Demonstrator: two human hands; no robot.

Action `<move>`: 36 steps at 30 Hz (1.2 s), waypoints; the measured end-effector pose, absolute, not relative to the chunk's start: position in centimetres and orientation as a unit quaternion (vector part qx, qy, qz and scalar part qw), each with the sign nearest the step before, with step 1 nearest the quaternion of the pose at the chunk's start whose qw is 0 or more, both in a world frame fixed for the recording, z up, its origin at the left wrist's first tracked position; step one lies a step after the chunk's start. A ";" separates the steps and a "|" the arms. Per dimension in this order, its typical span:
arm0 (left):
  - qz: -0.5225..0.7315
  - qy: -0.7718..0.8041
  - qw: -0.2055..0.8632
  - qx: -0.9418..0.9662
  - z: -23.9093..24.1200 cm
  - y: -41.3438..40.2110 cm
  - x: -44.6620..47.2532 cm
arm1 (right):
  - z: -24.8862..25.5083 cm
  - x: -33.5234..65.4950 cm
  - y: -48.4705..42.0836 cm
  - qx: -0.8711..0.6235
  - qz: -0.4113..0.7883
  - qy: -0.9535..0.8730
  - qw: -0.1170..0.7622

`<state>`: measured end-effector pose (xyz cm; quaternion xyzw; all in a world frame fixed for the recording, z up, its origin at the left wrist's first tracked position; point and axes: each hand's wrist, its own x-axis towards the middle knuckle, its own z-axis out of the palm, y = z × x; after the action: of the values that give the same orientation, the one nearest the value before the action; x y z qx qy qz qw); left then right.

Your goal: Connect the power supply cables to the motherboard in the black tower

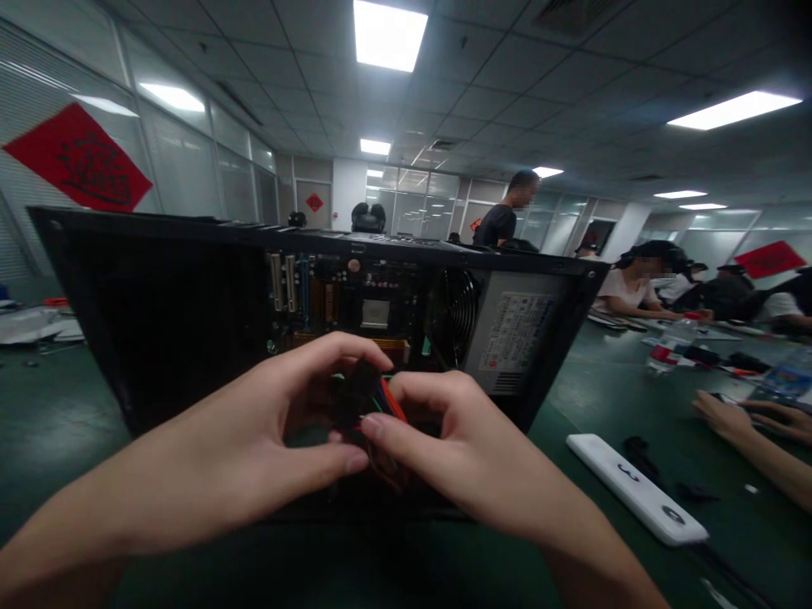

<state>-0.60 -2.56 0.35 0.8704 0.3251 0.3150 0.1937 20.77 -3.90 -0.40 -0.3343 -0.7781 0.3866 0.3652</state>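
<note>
"Since both hands crowd the middle of the view, can you make out the dark piece [355, 393]?"

"Barely. It's blurred, its lower end sinks into shadow, and the far fingers of the left hand [254, 444] are mostly hidden. Both forearms are cut off by the frame."

"Where does it lie, then?"

"Between the left forefinger above and thumb below, in front of the open computer case [183, 330]. That hand is loosely curled, half open; whether it grips, I can't tell."

"And the right hand [453, 444]?"

"Thumb and forefinger nearly together, pinching coloured wires [394, 402] just beside the piece."
</note>
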 end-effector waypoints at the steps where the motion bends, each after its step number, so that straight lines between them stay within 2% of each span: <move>1: 0.326 0.318 0.180 0.872 0.4 -2.6 -0.8 | -0.4 20.9 -3.8 -0.333 0.395 -0.768 0.378; 6: 0.370 0.324 0.107 0.864 1.0 -2.2 -1.3 | -0.4 20.8 -3.4 -0.328 0.417 -0.717 0.452; 13: 0.380 0.300 0.182 0.856 1.1 -2.2 -1.0 | -0.7 20.3 -2.5 -0.335 0.431 -0.676 0.495; 16: 0.395 0.293 0.184 0.851 1.2 -2.1 -0.8 | -0.7 20.2 -2.3 -0.328 0.448 -0.674 0.487; 28: 0.399 0.275 -0.009 0.875 1.0 -0.7 -1.3 | -1.7 20.2 -1.2 -0.283 0.477 -0.669 0.494; 31: 0.408 0.254 -0.070 0.874 0.6 0.0 -1.2 | -2.2 19.8 -1.1 -0.284 0.430 -0.652 0.557; 36: 0.445 0.221 -0.122 0.859 -0.7 1.5 -0.3 | -3.1 19.7 -0.7 -0.319 0.209 -0.690 0.615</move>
<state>-0.30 1.47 -0.72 0.8589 0.2214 0.4453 -0.1221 19.69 -0.69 -3.15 -0.3194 -0.6903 0.2094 0.6145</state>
